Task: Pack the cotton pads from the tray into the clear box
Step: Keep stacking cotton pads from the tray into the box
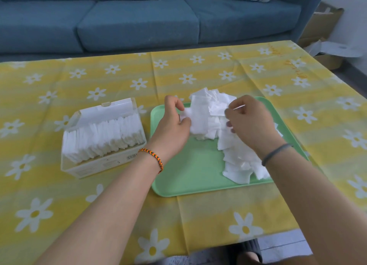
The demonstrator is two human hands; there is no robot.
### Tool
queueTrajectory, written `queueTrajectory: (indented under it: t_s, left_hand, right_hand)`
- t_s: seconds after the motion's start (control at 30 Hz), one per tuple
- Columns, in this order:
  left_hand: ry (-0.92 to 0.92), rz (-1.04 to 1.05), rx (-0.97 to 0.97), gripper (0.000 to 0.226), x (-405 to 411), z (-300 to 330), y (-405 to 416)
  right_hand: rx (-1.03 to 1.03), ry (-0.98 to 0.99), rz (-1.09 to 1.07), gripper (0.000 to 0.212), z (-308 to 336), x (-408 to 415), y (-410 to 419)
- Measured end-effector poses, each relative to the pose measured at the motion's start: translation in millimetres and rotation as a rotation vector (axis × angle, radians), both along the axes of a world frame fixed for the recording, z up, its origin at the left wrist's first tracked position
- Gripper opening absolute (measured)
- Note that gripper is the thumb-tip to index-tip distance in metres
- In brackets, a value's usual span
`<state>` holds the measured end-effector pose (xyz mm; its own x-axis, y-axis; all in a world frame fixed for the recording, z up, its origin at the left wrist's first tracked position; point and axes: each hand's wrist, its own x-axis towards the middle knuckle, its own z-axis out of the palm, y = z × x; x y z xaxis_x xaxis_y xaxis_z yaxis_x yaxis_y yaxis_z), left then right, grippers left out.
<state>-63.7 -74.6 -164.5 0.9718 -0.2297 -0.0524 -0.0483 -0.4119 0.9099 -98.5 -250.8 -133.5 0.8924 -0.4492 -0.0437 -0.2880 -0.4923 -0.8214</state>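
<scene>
Forearms reach in from the near edge over the daisy tablecloth. Nearest on the green tray lies a loose spill of cotton pads, running back to a taller heap. Left hand pinches a clump of pads at the heap's left side; right hand has fingers curled, pinching a single pad at the top. Pads look feather-light, soft and floppy, likely to splay or snag together, so squeezing a stack by its flat faces seems safest. Beside the tray, to the left, the clear box stands open, already nearly full of upright pads. Beyond sits a blue sofa.
</scene>
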Motion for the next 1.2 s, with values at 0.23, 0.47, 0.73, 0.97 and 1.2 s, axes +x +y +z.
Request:
queueTrajectory:
  t_s: [0.23,0.47,0.73,0.97,1.2]
  left_hand:
    - [0.001,-0.02,0.006,0.027,-3,3,-5]
    - [0.054,-0.061,0.056,0.029,-8,6,-10]
    - [0.06,-0.061,0.076,0.04,-9,4,-10]
    - [0.071,-0.069,0.089,0.038,-9,3,-10]
    - [0.063,-0.064,0.088,0.04,-8,2,-8]
  right_hand:
    - [-0.619,0.329,0.53,0.043,-14,-18,-21]
    - [-0.734,0.257,0.504,0.046,-40,-16,-14]
    - [-0.741,0.114,0.354,0.031,-60,-16,-8]
    - [-0.88,0.088,0.333,0.038,-61,-14,3]
    - [-0.931,0.108,0.251,0.023,-63,-4,10]
